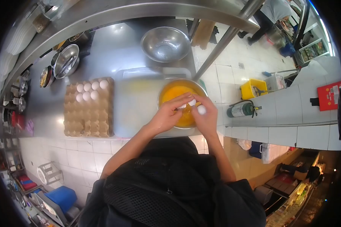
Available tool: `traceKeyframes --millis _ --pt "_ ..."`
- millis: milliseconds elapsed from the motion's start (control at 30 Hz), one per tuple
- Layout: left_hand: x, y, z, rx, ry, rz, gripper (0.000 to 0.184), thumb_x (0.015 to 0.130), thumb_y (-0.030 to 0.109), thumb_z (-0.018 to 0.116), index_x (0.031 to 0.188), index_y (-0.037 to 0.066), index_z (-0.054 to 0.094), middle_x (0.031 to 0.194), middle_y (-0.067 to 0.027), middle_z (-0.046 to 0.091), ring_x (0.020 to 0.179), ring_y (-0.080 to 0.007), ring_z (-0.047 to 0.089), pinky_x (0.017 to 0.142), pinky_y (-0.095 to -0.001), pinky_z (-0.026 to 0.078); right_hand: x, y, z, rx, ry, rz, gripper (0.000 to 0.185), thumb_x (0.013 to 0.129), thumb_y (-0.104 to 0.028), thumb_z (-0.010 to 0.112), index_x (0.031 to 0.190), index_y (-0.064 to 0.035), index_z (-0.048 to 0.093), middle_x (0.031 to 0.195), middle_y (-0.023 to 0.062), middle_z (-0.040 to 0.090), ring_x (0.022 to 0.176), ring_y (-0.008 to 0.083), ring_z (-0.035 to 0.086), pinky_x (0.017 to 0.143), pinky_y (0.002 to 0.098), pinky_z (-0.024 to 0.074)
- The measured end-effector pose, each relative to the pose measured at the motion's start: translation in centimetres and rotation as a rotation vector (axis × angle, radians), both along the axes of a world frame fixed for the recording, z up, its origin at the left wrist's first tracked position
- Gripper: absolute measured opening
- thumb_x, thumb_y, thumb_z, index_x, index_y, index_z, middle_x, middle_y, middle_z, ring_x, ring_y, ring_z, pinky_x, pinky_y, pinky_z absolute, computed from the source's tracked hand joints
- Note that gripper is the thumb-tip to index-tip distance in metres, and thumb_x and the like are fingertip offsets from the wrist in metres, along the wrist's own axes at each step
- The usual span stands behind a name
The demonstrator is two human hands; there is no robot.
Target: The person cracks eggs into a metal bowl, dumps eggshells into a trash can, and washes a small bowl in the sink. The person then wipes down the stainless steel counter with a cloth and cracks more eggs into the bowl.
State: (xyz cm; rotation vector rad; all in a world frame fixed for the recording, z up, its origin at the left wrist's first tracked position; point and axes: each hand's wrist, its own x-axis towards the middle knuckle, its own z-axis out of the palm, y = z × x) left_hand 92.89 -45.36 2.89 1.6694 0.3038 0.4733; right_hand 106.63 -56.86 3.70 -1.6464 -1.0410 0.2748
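Our black top [166, 181] faces the bowl [180, 82]; above it, our left hand [169, 115] and right hand [207, 122] grip cracked eggshell [192, 102], the right cradling an egg [201, 109]. We should empty shells low.

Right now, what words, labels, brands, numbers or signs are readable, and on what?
No legible text.
Green fire extinguisher: pale label, print too small and blurred to read.
Red panel at far right: pale patch with markings, too blurred to read.
Cardboard egg tray: no lettering visible.

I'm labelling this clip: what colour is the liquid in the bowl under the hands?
The liquid is bright yellow-orange, best seen in the head view.
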Motion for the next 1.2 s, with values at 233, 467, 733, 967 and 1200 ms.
traceKeyframes --millis 233,467,733,967,1200 --pt "0.8 0.2 4.2 0.561 0.071 0.026 0.048 0.095 0.019 0.061 0.139 0.005 0.05 0.133 -0.0202 0.059 0.122 -0.0374 0.057 0.102 -0.0449 0.046 -0.1 -1.1 -1.3 0.027 1.23 0.064 0.03 0.092 -0.012 0.061 0.121 -0.0071 0.057 0.093 0.0065 0.065 0.075 0.0128 0.062 0.049 0.0223 0.042" --pt "1.5 0.7 7.4 0.615 0.085 0.061 0.059 0.095 0.032 0.061 0.146 0.008 0.046 0.128 -0.0207 0.062 0.11 -0.0381 0.062 0.094 -0.0439 0.05 0.7 -1.2 -0.1 0.148 1.638 0.235 0.034 0.096 -0.015 0.054 0.129 -0.0088 0.05 0.1 0.0097 0.062 0.075 0.016 0.059 0.053 0.0249 0.0452" --pt "-8.9 16.5 -0.2 0.603 0.374 0.721 0.048 0.087 0.003 0.054 0.135 0.004 0.059 0.126 -0.0166 0.067 0.111 -0.0288 0.065 0.099 -0.0391 0.049 5.2 -3.7 1.7 0.424 1.434 0.066 0.034 0.096 -0.013 0.056 0.129 -0.0068 0.05 0.102 0.0143 0.064 0.073 0.0168 0.057 0.053 0.0242 0.0432" --pt "-16.7 19.9 -6.5 1.072 0.492 0.54 0.049 0.077 -0.008 0.049 0.124 -0.001 0.062 0.124 -0.0247 0.062 0.118 -0.043 0.054 0.103 -0.0476 0.043 11.1 -8.5 -15.6 0.148 1.129 -0.414 0.016 0.092 -0.02 0.067 0.102 -0.01 0.06 0.079 0.0045 0.062 0.064 0.015 0.059 0.051 0.0236 0.0439" --pt "-17.0 18.8 -3.6 0.642 0.6 0.724 0.037 0.083 -0.001 0.063 0.12 0.001 0.058 0.105 -0.0157 0.064 0.094 -0.0283 0.062 0.086 -0.0383 0.051 6.0 -12.4 -18.0 0.089 1.469 -0.779 0.02 0.089 -0.013 0.068 0.105 -0.0077 0.057 0.09 0.0048 0.06 0.076 0.0176 0.061 0.059 0.0301 0.0507"
